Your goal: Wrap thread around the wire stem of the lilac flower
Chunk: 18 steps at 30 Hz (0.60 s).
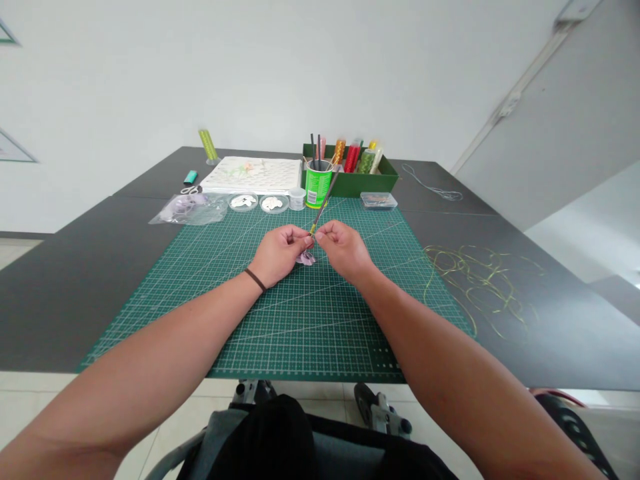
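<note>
Pinching the stick [321, 212] low down in the left hand [279, 257], nearer the lap than the cup [311, 190]; gripped there, probably, to steady it and leave the wound thread [313, 229] exposed. Drawn together at the fingertips in the right hand [349, 252], just beside that thread; too small to tell whether pinching a loose end. Slanting up toward the cup, with purple petals [306, 259] at the lower end, below the left fingers, above the mat [310, 333].

Piled right of the cup and nearer the lap, in loose loops: more thread [469, 291], perhaps spread aside to keep from tangling. Standing in the cup, likely for easy picking: dark sticks [319, 152]. Set just left of the cup: a tub [297, 199], then two dishes [274, 211] of white pieces, then a bag [213, 212]. Placed behind and right: a green box [387, 185], apparently keeping colourful tubes [353, 157] upright. In front of that, right of the cup: a case [379, 201].
</note>
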{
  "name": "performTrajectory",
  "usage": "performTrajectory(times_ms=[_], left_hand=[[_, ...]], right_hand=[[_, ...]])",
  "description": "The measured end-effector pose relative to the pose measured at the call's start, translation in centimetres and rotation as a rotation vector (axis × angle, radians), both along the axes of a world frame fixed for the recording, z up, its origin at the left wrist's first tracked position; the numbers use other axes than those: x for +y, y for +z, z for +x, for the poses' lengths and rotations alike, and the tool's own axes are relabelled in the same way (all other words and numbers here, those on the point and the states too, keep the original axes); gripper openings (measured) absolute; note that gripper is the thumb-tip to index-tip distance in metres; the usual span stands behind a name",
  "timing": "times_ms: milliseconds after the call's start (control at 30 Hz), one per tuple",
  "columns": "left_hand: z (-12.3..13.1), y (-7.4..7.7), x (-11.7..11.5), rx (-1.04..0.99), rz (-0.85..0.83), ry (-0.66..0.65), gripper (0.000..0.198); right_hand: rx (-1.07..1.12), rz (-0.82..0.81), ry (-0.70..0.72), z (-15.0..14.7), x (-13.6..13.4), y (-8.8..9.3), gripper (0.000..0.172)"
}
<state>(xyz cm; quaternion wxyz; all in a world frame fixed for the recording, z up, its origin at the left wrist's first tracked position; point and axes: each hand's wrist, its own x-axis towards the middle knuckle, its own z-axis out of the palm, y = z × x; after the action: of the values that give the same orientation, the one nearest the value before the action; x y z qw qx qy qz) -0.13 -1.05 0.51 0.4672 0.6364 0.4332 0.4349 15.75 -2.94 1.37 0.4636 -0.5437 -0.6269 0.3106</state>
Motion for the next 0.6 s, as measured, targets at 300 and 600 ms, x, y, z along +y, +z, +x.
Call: performTrajectory(times_ms=[300, 600], left_hand=[[-0.03, -0.22, 0.12, 0.002, 0.017, -0.01, 0.013], [0.05, -0.33, 0.19, 0.002, 0.033, -0.009, 0.012]], right_hand=[[0.002, -0.032, -0.008, -0.1, -0.09, 0.25, 0.011], [0.025, -0.019, -0.007, 0.11, 0.23, -0.29, 0.012]])
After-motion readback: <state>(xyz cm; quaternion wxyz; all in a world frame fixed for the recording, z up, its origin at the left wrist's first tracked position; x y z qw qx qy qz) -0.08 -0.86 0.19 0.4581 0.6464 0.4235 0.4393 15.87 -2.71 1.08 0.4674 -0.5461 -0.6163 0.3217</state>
